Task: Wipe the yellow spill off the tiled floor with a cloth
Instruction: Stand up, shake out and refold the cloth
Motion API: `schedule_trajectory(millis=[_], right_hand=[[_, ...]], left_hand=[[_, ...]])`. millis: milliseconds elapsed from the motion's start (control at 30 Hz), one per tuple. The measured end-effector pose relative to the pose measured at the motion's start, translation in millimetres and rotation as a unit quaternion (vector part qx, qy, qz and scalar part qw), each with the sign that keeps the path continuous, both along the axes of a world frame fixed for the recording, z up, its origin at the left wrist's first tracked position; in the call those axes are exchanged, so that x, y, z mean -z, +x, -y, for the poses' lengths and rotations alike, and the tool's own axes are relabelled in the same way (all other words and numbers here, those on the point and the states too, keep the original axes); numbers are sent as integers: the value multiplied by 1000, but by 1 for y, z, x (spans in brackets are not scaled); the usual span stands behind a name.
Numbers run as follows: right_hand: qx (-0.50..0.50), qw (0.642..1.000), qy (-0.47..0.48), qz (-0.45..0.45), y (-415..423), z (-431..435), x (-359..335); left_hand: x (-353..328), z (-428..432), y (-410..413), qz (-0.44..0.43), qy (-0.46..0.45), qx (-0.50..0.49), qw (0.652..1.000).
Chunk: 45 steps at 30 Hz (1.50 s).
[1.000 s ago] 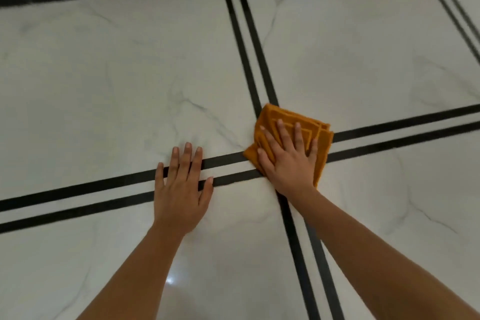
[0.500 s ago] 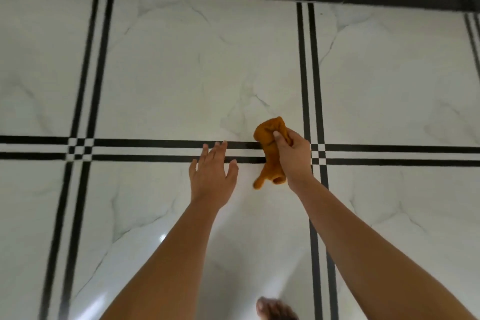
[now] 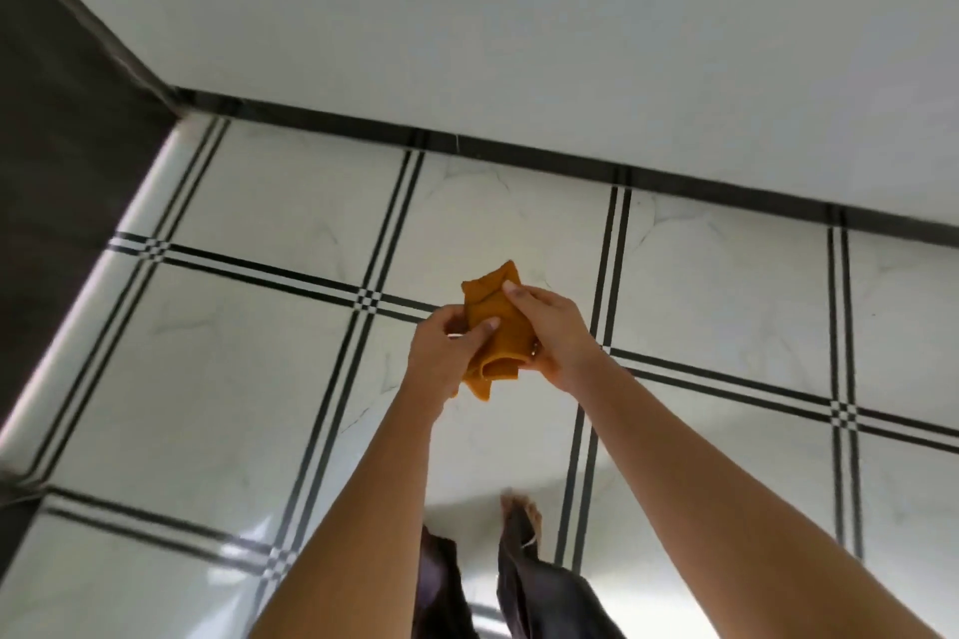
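At the far left a dark slab (image 3: 57,161) runs up the side of the view; what it belongs to cannot be told. A pale rounded edge (image 3: 104,285) lies along its foot, where the tiled floor (image 3: 244,379) begins. The floor is glossy white marbled tile, crossed by paired black lines that make small checks where they meet. Behind it a black skirting (image 3: 519,155) runs along the base of a plain white wall (image 3: 571,31).

Left of the middle, the left hand (image 3: 441,353) is raised in front of the body, clear of the floor. Its grip is closed on the cloth (image 3: 501,322): the thumb presses across the front of the fabric, and the fingers curl behind it, mostly hidden. The cloth is orange-yellow and folded into a thick wad. It is held in the air between both hands, not touching the tiles. One corner sticks up above the fingers, and a folded loop hangs down beside the left wrist.

Just to the right, the right hand (image 3: 558,335) cups the other side of the cloth. Its grip pinches the fabric too, with one fingertip on the upper front face and the other fingers wrapped under and behind.

Lower down, between the arms, a bare foot (image 3: 521,514) stands on the tile, blurred, with dark trouser legs (image 3: 539,592) nearer the bottom edge.
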State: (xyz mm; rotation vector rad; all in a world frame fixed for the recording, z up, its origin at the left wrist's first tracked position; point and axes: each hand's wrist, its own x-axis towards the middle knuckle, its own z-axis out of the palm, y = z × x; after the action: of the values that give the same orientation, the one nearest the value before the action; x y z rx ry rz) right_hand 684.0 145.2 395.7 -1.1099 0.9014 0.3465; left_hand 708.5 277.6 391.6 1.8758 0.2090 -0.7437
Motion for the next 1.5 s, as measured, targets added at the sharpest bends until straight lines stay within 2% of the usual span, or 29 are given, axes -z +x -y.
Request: schedule_trajectory(millis=[167, 267, 333, 400, 467, 600, 667, 767, 867, 967, 1100, 1233, 1500], right_hand=[[-144, 988, -7, 55, -31, -14, -129], [-267, 956, -21, 117, -56, -25, -181], [-318, 934, -60, 152, -70, -32, -203], [-327, 916, -121, 199, -97, -44, -227], [-313, 908, -167, 224, -117, -53, -246], [-289, 900, -239, 224, -153, -56, -269], [-274, 897, -268, 220, -173, -48, -284], [-284, 891, -285, 208, -199, -34, -304], [-288, 891, -287, 201, -214, -26, -324], [-296, 896, -260, 206, -225, -14, -347], [-326, 888, -230, 229, -232, 9, -381], [-350, 869, -244, 250, -238, 42, -405], [-329, 859, -283, 271, -250, 69, -417]], left_hand=[[-132, -29, -36, -17, -90, -127, 988], [-188, -48, -63, 7, -119, -155, 981], [-214, -58, -79, -16, -125, -173, 977], [-239, -72, -109, -34, -135, -190, 972], [-255, -82, -133, -16, -141, -168, 976], [-273, -93, -179, 18, -172, -110, 979], [-281, -92, -204, 29, -149, -98, 983], [-289, -79, -233, 71, -16, -45, 996], [-297, -58, -250, 112, 111, 31, 987], [-309, -31, -266, 151, 164, 46, 974], [-324, -8, -273, 219, 167, 11, 961], [-342, 4, -280, 264, 181, 27, 947], [-358, 9, -290, 360, 157, -88, 915]])
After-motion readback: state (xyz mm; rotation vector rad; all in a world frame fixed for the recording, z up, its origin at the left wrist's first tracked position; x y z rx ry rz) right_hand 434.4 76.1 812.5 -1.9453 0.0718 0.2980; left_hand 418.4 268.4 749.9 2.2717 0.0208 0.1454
